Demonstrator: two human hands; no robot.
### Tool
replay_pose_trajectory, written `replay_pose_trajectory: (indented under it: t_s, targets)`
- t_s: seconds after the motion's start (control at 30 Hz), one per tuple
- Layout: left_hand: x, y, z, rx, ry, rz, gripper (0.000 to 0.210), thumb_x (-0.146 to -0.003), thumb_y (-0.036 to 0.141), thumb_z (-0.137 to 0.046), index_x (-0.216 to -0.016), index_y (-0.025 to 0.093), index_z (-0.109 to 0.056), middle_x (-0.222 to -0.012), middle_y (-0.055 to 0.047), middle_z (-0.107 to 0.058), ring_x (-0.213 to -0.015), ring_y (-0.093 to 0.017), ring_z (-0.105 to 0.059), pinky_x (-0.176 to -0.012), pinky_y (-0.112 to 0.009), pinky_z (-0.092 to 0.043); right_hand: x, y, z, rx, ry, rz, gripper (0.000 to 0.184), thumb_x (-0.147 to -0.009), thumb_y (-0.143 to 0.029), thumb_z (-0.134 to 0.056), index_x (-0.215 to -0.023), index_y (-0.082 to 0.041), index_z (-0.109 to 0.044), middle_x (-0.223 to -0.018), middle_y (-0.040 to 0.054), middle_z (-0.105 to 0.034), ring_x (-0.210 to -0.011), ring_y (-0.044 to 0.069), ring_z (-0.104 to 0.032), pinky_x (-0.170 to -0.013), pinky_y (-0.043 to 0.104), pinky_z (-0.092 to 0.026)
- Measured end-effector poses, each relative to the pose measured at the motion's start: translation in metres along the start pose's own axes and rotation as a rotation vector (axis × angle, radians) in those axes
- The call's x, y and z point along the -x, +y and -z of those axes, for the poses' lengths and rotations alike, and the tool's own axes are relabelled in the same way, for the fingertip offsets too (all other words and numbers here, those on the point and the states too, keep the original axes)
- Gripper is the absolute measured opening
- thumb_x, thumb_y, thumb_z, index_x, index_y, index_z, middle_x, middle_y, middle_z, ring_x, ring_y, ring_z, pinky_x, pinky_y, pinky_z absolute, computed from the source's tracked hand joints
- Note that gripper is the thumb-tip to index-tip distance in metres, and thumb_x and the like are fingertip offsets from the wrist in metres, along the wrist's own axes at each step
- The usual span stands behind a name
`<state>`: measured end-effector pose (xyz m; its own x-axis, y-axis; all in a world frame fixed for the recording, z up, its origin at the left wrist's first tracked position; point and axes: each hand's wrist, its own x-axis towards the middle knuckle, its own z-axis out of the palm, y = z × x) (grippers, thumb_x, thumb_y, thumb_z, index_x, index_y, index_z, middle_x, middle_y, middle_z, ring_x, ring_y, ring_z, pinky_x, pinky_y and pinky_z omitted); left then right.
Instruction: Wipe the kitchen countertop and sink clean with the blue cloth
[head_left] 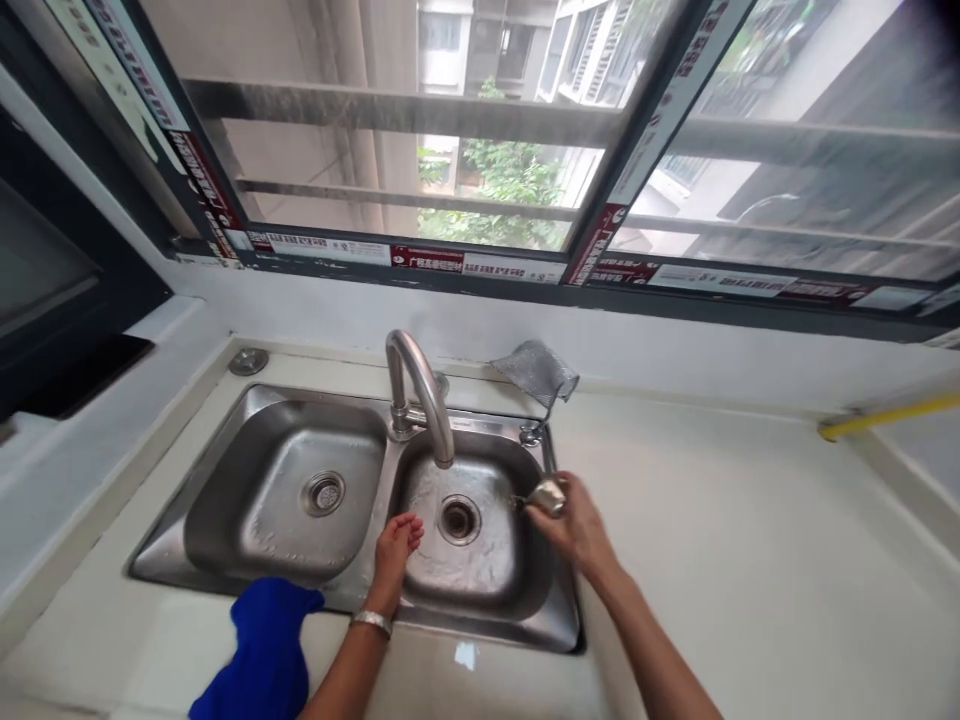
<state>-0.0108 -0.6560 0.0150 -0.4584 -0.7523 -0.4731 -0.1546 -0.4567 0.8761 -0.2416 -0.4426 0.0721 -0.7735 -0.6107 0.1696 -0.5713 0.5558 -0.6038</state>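
Over the right edge of the right basin [491,592], my right hand [581,525] is closed around a small metal sink strainer [547,496], tilted with a thin stem pointing left. Beneath, the drain hole [459,519] of that basin shows dark and uncovered. My left hand [397,550], with a silver bracelet [373,622] at the wrist, hovers at the left side of the same basin by the divider. Its fingers are loosely curled and apart from the thumb, and I see nothing in them. The curved faucet [424,385] arches above the right basin.
The left basin [262,515] has a strainer in its drain. A blue cloth [270,650] lies at the front counter edge. Silver mesh cloth [536,370] lies behind the sink, near a metal knob [531,434]. A round metal lid [248,361] sits back left; a yellow pipe [892,415] is at right.
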Motion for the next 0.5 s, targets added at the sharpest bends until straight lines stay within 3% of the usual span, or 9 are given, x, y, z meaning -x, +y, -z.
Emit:
replay_pose_trajectory:
  t_s: [0.07, 0.2, 0.27, 0.37, 0.5]
  targets:
    - [0.012, -0.002, -0.002, -0.137, -0.053, -0.089, 0.021, -0.079, 0.038, -0.065, -0.090, 0.021, -0.067, -0.089, -0.007, -0.073, -0.085, -0.020, -0.068, -0.083, -0.032, -0.053, -0.004, 0.010, 0.014, 0.102, 0.099, -0.041, 0.067, -0.081, -0.067, -0.058, -0.126, -0.018, -0.047, -0.110, 0.0142, -0.061, -0.101, 0.032, -0.060, -0.085, 0.044, -0.052]
    - [0.039, -0.008, -0.012, -0.389, -0.288, -0.197, 0.019, -0.084, 0.023, -0.051, -0.085, 0.021, -0.069, -0.079, -0.003, -0.072, -0.071, -0.017, -0.066, -0.071, -0.030, -0.052, -0.014, 0.029, 0.020, 0.224, 0.035, -0.035, 0.072, -0.083, -0.079, -0.045, -0.120, -0.018, -0.051, -0.095, 0.0127, -0.061, -0.090, 0.033, -0.059, -0.076, 0.044, -0.050]
    - [0.047, -0.010, -0.016, -0.490, -0.363, -0.260, 0.020, -0.083, 0.017, -0.050, -0.085, 0.020, -0.070, -0.082, -0.002, -0.072, -0.075, -0.017, -0.066, -0.076, -0.030, -0.051, -0.017, 0.029, 0.016, 0.224, 0.042, -0.008, 0.075, -0.082, -0.081, -0.045, -0.122, -0.018, -0.051, -0.094, 0.0126, -0.059, -0.090, 0.033, -0.058, -0.075, 0.043, -0.050]
    - [0.047, -0.011, -0.018, -0.600, -0.403, -0.345, 0.022, -0.082, 0.012, -0.049, -0.087, 0.021, -0.069, -0.088, -0.003, -0.073, -0.085, -0.017, -0.065, -0.088, -0.032, -0.048, -0.018, 0.020, 0.011, 0.237, 0.039, -0.038, 0.073, -0.084, -0.078, -0.043, -0.124, -0.018, -0.051, -0.090, 0.0111, -0.056, -0.086, 0.032, -0.056, -0.074, 0.042, -0.049]
    - [0.035, -0.012, -0.013, -0.661, -0.408, -0.368, 0.028, -0.084, 0.010, -0.043, -0.090, 0.020, -0.068, -0.086, -0.003, -0.072, -0.081, -0.016, -0.065, -0.084, -0.031, -0.048, -0.020, 0.011, 0.012, 0.249, 0.012, -0.051, 0.065, -0.086, -0.068, -0.051, -0.128, -0.020, -0.050, -0.094, 0.0096, -0.055, -0.088, 0.029, -0.055, -0.076, 0.040, -0.048]
